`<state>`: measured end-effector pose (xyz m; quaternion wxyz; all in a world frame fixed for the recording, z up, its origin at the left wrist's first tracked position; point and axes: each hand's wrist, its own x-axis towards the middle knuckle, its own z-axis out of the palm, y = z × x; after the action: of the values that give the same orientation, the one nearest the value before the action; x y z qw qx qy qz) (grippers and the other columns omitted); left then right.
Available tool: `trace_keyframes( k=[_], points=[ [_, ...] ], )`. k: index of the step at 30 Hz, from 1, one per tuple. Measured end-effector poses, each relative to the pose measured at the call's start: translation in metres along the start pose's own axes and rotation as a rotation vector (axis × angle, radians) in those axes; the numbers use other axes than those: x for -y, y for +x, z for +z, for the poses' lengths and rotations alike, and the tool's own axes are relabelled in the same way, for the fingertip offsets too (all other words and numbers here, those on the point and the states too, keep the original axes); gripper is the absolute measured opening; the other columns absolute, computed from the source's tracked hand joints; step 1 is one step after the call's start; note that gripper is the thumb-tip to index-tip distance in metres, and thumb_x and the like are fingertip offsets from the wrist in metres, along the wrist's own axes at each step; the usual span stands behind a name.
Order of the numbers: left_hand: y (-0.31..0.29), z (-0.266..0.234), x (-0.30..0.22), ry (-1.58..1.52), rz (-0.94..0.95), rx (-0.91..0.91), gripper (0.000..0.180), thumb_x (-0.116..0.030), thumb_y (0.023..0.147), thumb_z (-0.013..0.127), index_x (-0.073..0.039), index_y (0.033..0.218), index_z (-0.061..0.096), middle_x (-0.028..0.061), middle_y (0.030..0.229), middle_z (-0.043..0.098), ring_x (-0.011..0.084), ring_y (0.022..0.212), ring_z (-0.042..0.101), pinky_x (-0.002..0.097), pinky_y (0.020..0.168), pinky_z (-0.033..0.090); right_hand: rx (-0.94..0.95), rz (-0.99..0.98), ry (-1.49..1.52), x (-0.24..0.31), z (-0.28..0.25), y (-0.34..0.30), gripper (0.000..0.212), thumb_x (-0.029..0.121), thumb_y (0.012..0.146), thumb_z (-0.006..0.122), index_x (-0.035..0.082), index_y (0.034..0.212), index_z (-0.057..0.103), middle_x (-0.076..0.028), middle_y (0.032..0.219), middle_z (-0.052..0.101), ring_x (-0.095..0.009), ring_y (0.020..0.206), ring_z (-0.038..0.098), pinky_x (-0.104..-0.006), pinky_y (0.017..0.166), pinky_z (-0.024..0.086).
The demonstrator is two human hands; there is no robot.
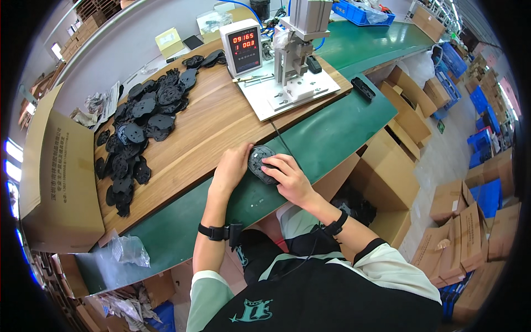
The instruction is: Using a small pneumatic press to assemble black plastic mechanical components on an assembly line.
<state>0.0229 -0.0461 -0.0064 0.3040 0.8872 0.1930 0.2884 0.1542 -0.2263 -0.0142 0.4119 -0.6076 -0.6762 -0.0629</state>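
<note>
Between my two hands is a rounded black plastic part [258, 164], right at the front edge of the wooden board and above the green bench top. My left hand [234, 165] grips its left edge, fingers bent together. From the right, my right hand [289, 176] closes on the same part, with thumb and fingers over its upper face. Many similar black plastic parts [145, 108] lie heaped on the wooden board [204, 119] to the left.
Beyond my hands stands a metal press fixture [296, 66] on a white base, beside a display box [241, 47] with red digits. A cardboard box [63, 177] is at left, near a clear plastic bag [130, 249]. Open cartons [387, 171] stand below the bench's right edge.
</note>
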Motion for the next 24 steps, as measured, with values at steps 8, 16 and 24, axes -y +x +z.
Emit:
trace_keyframes(
  k=[8, 16, 24],
  points=[
    [0.050, -0.018, -0.023, -0.186, -0.114, -0.281, 0.021, -0.012, 0.107, 0.062, 0.000, 0.092, 0.053, 0.0085, 0.069, 0.066, 0.0111, 0.058, 0.057, 0.0288, 0.055, 0.043, -0.016, 0.068, -0.041, -0.004, -0.005, -0.005, 0.050, -0.011, 0.068, 0.065, 0.001, 0.117, 0.070, -0.009, 0.131, 0.063, -0.034, 0.127, 0.055, -0.0422, 0.108, 0.051],
    [0.166, 0.000, 0.032, -0.050, -0.076, -0.272, 0.015, -0.012, 0.100, 0.070, 0.002, 0.096, 0.066, 0.0128, 0.076, 0.073, 0.0220, 0.069, 0.072, 0.0341, 0.067, 0.054, -0.025, 0.072, -0.032, -0.005, -0.003, -0.005, 0.046, -0.009, 0.071, 0.067, 0.000, 0.116, 0.071, -0.011, 0.129, 0.063, -0.034, 0.126, 0.056, -0.0422, 0.107, 0.051],
    [0.191, 0.020, 0.068, -0.013, -0.159, -0.214, 0.013, -0.010, 0.101, 0.065, 0.000, 0.106, 0.071, 0.0124, 0.081, 0.076, 0.0210, 0.076, 0.074, 0.0353, 0.071, 0.057, -0.016, 0.081, 0.000, -0.006, -0.004, -0.007, 0.046, -0.009, 0.071, 0.067, 0.001, 0.116, 0.071, -0.011, 0.128, 0.064, -0.034, 0.126, 0.056, -0.0416, 0.106, 0.053]
  ],
)
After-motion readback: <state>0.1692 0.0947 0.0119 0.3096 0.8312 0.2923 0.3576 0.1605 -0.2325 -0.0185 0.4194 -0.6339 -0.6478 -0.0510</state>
